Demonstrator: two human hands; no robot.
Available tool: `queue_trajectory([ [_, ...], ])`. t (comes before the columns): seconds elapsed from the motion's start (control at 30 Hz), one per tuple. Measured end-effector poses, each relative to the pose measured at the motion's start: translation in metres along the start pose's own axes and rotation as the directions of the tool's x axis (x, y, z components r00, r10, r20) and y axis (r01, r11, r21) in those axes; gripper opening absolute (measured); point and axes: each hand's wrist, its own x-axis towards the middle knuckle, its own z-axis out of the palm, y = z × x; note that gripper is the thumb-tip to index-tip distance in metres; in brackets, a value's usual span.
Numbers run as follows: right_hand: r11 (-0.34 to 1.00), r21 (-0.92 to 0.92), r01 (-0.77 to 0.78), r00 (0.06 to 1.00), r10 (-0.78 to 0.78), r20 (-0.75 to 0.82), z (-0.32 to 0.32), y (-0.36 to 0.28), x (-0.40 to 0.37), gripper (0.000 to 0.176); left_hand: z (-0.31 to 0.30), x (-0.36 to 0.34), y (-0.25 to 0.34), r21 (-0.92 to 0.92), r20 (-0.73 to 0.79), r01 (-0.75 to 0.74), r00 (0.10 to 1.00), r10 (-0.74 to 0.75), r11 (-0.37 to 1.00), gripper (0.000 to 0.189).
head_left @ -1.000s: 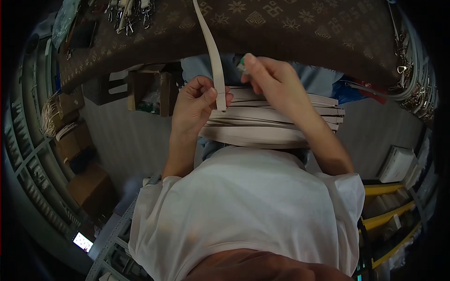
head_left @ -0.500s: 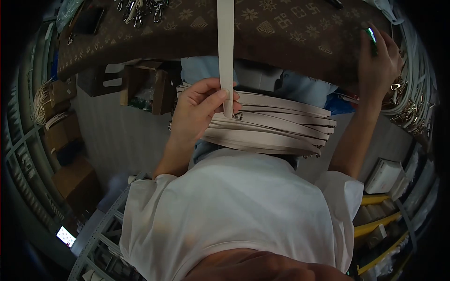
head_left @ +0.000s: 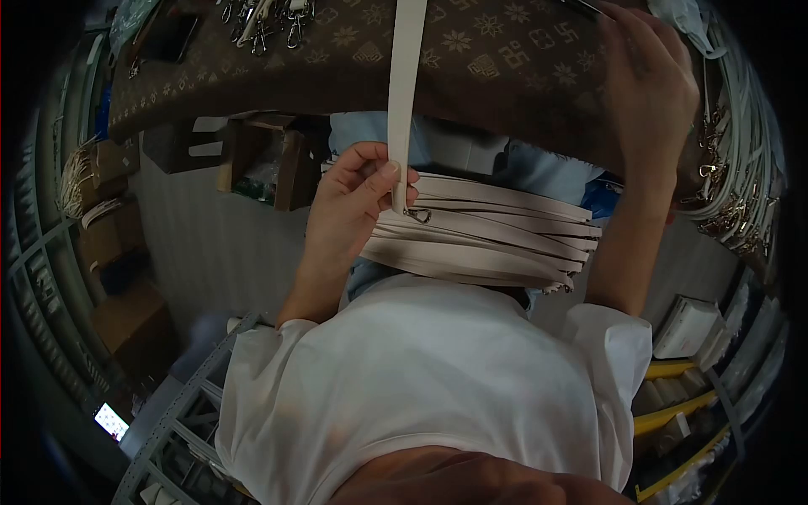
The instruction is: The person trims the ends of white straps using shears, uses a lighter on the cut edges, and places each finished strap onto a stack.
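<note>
My left hand pinches the lower end of a long off-white strap between thumb and fingers. The strap runs upward over the table edge and out of view at the top. A small metal clasp hangs at its lower end. Below, a thick bundle of similar off-white straps lies across my lap. At the far right of the table, my right hand has its fingers closed at the end of a slim dark tool, which the frame's upper edge partly cuts off.
A brown patterned cloth covers the table. Metal clips and a dark flat object lie at its far left. Pale straps with metal hooks hang at the right. Cardboard boxes stand below; shelving is behind me.
My right hand has moved left and up to the slim dark tool; the shiny green thing at its fingers no longer shows there. My left hand keeps its pinch, and the clasp shows more clearly.
</note>
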Motion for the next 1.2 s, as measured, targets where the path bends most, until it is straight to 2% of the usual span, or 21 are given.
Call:
queue_trajectory([
  [0.07, 1.000, -0.011, 0.004, 1.000, -0.004, 0.011, 0.000, 0.012, -0.007, 0.020, -0.002, -0.001, -0.002, 0.014, -0.037, -0.008, 0.999, 0.008, 1.000, 0.022],
  [0.13, 0.943, -0.316, -0.100, 0.994, 0.109, 0.010, 0.001, 0.051, -0.026, 0.021, -0.004, -0.004, -0.004, 0.035, -0.076, -0.018, 0.997, 0.021, 0.999, 0.022],
  [0.2, 0.946, -0.285, -0.154, 0.980, 0.184, 0.078, -0.008, 0.052, -0.034, 0.022, -0.006, -0.008, -0.007, 0.398, -0.096, -0.145, 0.975, 0.199, 0.906, 0.026],
  [0.27, 0.943, -0.261, -0.207, 0.956, 0.251, 0.151, -0.011, 0.058, -0.040, 0.023, -0.008, -0.012, -0.006, 0.432, -0.074, -0.174, 0.971, 0.227, 0.885, 0.028],
  [0.33, 0.926, -0.374, -0.048, 0.972, 0.130, 0.197, -0.009, 0.064, -0.045, 0.023, -0.010, -0.015, -0.005, 0.467, -0.052, -0.203, 0.965, 0.256, 0.861, 0.031],
  [0.4, 0.932, -0.348, -0.104, 0.976, 0.162, 0.143, -0.010, 0.059, -0.046, 0.023, -0.012, -0.017, -0.005, 0.406, -0.051, -0.174, 0.976, 0.213, 0.897, 0.035],
  [0.47, 0.935, -0.317, -0.157, 0.977, 0.194, 0.086, -0.014, 0.043, -0.047, 0.023, -0.005, -0.020, -0.003, 0.448, -0.097, -0.169, 0.967, 0.235, 0.878, 0.036],
  [0.5, 0.940, -0.035, -0.339, 0.932, 0.340, 0.123, -0.022, 0.024, -0.050, 0.024, -0.001, -0.022, -0.003, 0.484, -0.141, -0.157, 0.957, 0.254, 0.861, 0.037],
  [0.53, 0.832, 0.238, -0.501, 0.864, 0.462, 0.202, -0.027, 0.003, -0.051, 0.024, -0.001, -0.022, -0.005, 0.492, -0.146, -0.156, 0.955, 0.258, 0.857, 0.037],
  [0.57, 0.676, 0.516, -0.526, 0.850, 0.444, 0.285, -0.026, -0.022, -0.052, 0.025, -0.003, -0.021, -0.008, 0.562, -0.108, -0.238, 0.928, 0.355, 0.792, 0.038],
  [0.6, 0.441, 0.731, -0.520, 0.843, 0.401, 0.358, -0.024, -0.046, -0.056, 0.026, -0.003, -0.020, -0.009, 0.625, -0.060, -0.314, 0.894, 0.444, 0.715, 0.040],
  [0.63, 0.269, 0.756, -0.596, 0.800, 0.282, 0.530, -0.022, -0.061, -0.062, 0.026, -0.004, -0.021, -0.008, 0.631, -0.059, -0.310, 0.894, 0.443, 0.711, 0.040],
  [0.67, 0.099, 0.733, -0.673, 0.739, 0.128, 0.662, -0.018, -0.073, -0.070, 0.025, -0.005, -0.022, -0.006, 0.653, -0.057, -0.301, 0.896, 0.441, 0.695, 0.041],
  [0.73, -0.033, 0.627, -0.778, 0.627, -0.090, 0.774, 0.002, -0.100, -0.083, 0.029, -0.009, -0.023, -0.001, 0.678, -0.053, -0.286, 0.900, 0.434, 0.677, 0.041],
  [0.8, -0.183, 0.486, -0.854, 0.516, -0.188, 0.836, 0.024, -0.119, -0.095, 0.033, -0.009, -0.025, 0.002, 0.639, -0.080, -0.264, 0.911, 0.404, 0.722, 0.041],
  [0.83, -0.187, 0.488, -0.853, 0.519, -0.188, 0.834, 0.029, -0.123, -0.096, 0.033, -0.008, -0.026, 0.002, 0.643, -0.079, -0.264, 0.911, 0.405, 0.719, 0.041],
  [0.9, -0.297, 0.287, -0.911, 0.381, -0.335, 0.862, 0.035, -0.129, -0.095, 0.038, -0.005, -0.028, 0.005, 0.656, -0.139, -0.212, 0.909, 0.392, 0.724, 0.039],
  [1.03, -0.316, 0.240, -0.918, 0.346, -0.341, 0.874, 0.043, -0.137, -0.095, 0.046, -0.006, -0.029, 0.011, 0.628, -0.132, -0.214, 0.918, 0.373, 0.748, 0.037],
  [1.1, -0.323, 0.147, -0.935, 0.252, -0.313, 0.916, 0.043, -0.136, -0.091, 0.052, -0.007, -0.030, 0.011, 0.569, -0.153, -0.123, 0.956, 0.251, 0.813, 0.035],
  [1.13, -0.331, 0.142, -0.933, 0.252, -0.317, 0.914, 0.044, -0.136, -0.088, 0.052, -0.008, -0.030, 0.012, 0.575, -0.157, -0.116, 0.956, 0.248, 0.810, 0.035],
  [1.2, -0.200, 0.068, -0.977, 0.117, -0.247, 0.962, 0.047, -0.139, -0.082, 0.059, -0.009, -0.029, 0.014, 0.462, -0.174, -0.051, 0.974, 0.147, 0.885, 0.036],
])
